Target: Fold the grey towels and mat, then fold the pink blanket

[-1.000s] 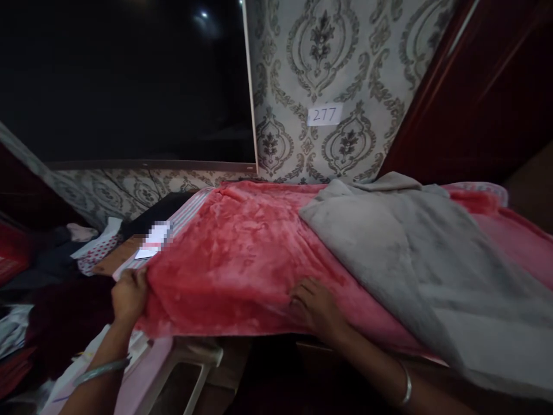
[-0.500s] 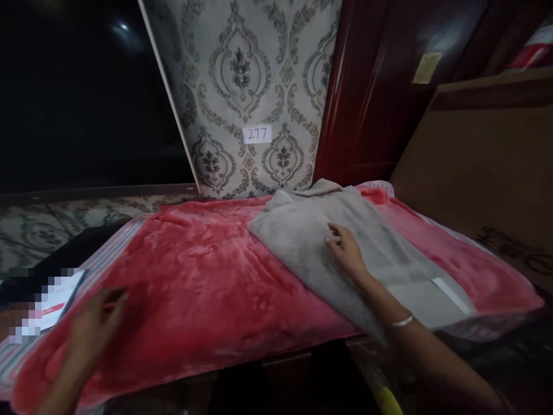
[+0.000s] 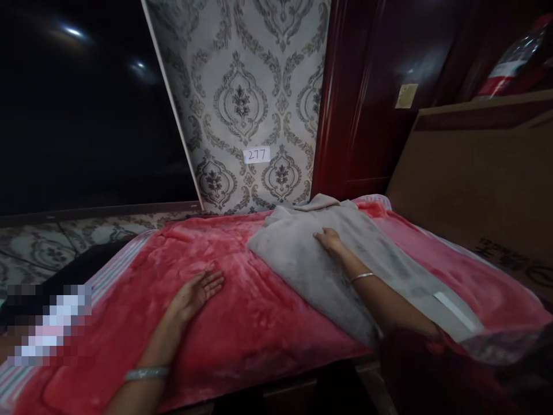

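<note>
A grey cloth (image 3: 294, 248), rumpled at its far end, lies slantwise across a plush red blanket (image 3: 233, 340), from the blanket's far edge toward its near edge, right of centre; the blanket, spread out and lightly creased, is striped along its left edge

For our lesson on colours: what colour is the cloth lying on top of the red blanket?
Grey; the cloth shows best in the head view.
</note>
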Action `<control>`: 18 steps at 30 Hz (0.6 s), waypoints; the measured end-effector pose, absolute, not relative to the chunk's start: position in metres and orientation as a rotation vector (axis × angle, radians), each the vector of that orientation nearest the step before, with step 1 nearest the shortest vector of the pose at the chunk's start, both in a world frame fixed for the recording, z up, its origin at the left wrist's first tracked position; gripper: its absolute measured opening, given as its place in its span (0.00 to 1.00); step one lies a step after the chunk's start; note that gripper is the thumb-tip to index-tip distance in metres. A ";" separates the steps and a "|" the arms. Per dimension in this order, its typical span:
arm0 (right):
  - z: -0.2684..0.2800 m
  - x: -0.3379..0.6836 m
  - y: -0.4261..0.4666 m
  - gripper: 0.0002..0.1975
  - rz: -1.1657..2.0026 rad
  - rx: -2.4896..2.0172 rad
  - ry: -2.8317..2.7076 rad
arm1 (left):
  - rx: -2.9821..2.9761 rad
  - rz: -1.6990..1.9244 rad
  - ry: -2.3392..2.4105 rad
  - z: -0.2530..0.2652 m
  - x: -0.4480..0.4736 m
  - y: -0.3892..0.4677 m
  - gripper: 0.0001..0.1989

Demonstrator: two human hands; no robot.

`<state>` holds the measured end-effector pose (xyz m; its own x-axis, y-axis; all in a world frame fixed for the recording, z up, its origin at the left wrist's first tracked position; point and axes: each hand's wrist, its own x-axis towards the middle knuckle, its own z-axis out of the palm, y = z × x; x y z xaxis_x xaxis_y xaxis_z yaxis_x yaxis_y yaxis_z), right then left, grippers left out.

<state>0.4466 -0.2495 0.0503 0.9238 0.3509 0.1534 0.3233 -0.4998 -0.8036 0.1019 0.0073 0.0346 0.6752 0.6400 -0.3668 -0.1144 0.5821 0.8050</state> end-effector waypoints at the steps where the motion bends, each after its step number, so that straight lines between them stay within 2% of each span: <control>1: 0.057 0.437 -0.242 0.24 0.018 -2.109 -0.521 | 0.824 0.508 0.732 0.031 0.099 0.011 0.10; 4: 0.077 0.390 -0.218 0.27 -0.099 -1.961 -0.857 | 0.795 0.590 0.767 0.023 0.093 0.019 0.07; 7: 0.092 0.321 -0.199 0.26 -0.088 -1.746 -1.378 | 0.869 0.602 0.706 0.019 0.091 0.023 0.07; 12: 0.090 0.235 -0.192 0.25 0.274 -1.387 -2.047 | 1.228 0.492 0.556 0.023 0.075 0.025 0.22; 15: 0.069 0.236 -0.192 0.18 0.542 -1.436 -2.092 | 0.990 0.483 0.482 0.028 0.054 0.023 0.19; 18: 0.044 0.271 -0.197 0.10 0.516 -1.640 -1.842 | 0.873 0.466 0.502 0.030 0.032 0.013 0.19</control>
